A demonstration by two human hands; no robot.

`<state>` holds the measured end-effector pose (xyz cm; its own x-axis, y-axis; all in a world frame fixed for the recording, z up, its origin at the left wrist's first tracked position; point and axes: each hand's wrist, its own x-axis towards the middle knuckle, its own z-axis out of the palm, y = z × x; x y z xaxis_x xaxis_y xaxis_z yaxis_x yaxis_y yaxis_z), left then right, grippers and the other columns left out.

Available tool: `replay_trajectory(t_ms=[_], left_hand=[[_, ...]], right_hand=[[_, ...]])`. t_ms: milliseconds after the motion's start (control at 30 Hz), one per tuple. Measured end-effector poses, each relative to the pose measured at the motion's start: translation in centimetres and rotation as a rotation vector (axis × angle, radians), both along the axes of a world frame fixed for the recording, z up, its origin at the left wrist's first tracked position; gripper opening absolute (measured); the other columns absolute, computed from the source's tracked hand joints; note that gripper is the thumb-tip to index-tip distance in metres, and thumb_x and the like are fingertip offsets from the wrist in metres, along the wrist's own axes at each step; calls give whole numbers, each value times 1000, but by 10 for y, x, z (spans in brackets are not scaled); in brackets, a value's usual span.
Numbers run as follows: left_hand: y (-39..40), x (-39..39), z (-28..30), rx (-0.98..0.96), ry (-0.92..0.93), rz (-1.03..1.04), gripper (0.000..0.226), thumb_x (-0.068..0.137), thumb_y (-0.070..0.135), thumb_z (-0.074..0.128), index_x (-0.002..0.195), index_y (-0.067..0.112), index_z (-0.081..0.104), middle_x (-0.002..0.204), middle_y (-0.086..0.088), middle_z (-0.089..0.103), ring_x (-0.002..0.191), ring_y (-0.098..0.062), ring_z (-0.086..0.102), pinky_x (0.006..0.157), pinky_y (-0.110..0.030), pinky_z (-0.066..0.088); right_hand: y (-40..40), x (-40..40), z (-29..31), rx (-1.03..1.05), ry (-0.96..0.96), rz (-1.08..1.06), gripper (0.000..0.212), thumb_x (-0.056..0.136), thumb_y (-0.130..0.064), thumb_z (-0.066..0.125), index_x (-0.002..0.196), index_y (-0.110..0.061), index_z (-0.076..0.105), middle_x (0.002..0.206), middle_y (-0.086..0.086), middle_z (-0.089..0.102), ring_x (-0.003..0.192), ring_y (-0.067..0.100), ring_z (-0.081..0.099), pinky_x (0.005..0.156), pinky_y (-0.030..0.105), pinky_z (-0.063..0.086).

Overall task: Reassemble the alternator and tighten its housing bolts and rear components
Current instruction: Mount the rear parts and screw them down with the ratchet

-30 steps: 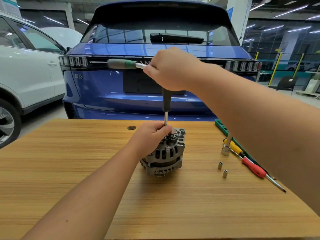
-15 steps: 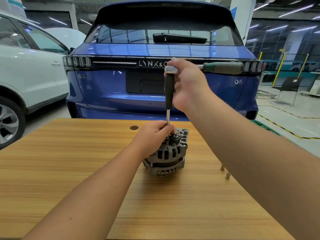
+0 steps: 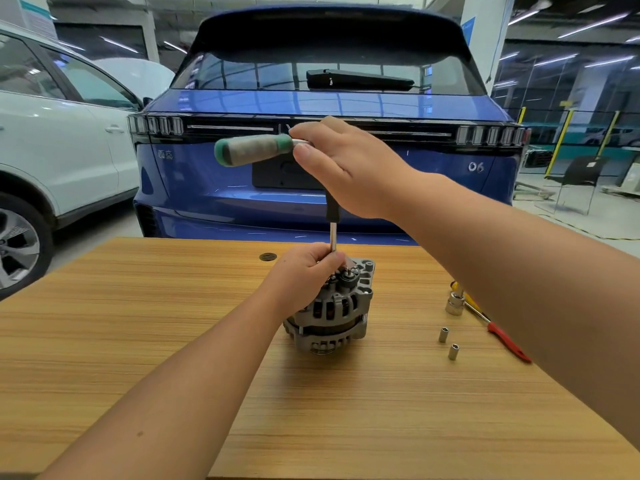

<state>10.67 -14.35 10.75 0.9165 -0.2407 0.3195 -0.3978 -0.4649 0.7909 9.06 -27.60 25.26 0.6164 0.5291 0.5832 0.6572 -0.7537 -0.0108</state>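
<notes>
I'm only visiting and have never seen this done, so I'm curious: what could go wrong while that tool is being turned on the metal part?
1. The alternator stands unclamped on the table, steadied only by the left hand; a hard turn might tip it.
2. The left hand's fingers pinch the wrench shaft close to the fastener, so a slip could nip them.
3. The right hand grips the ratchet wrench near its head, giving little leverage, so the bolt may stay loose.
</notes>
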Motion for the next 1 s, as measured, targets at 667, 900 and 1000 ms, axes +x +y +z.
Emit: replay_trajectory(t_ms=[667,900,1000], left_hand=[[-1,0,0,-5,17,8,23,100,51,51,90,44,71,88,10,72,85,-11,64,77,-35,51],[-1,-2,2,4,11,-9,16,101,49,51,95,47,66,92,20,71,89,4,62,77,-26,48],[-1,-1,1,8,-2,-2,17,101,49,52,95,45,67,90,21,71,89,4,62,76,-26,46]], right_hand=[[20,2,12,1617,987,171,18,103,-20,50,112,-10,61,87,1,73,72,18,67,65,34,47],[5,4,-30,489,-305,-22,20,100,-15,53,110,-10,69,105,3,69,100,26,59,84,37,47],[4,5,-18,231,-230,-78,24,104,-19,47,110,-5,65,103,9,63,94,31,56,76,40,43]])
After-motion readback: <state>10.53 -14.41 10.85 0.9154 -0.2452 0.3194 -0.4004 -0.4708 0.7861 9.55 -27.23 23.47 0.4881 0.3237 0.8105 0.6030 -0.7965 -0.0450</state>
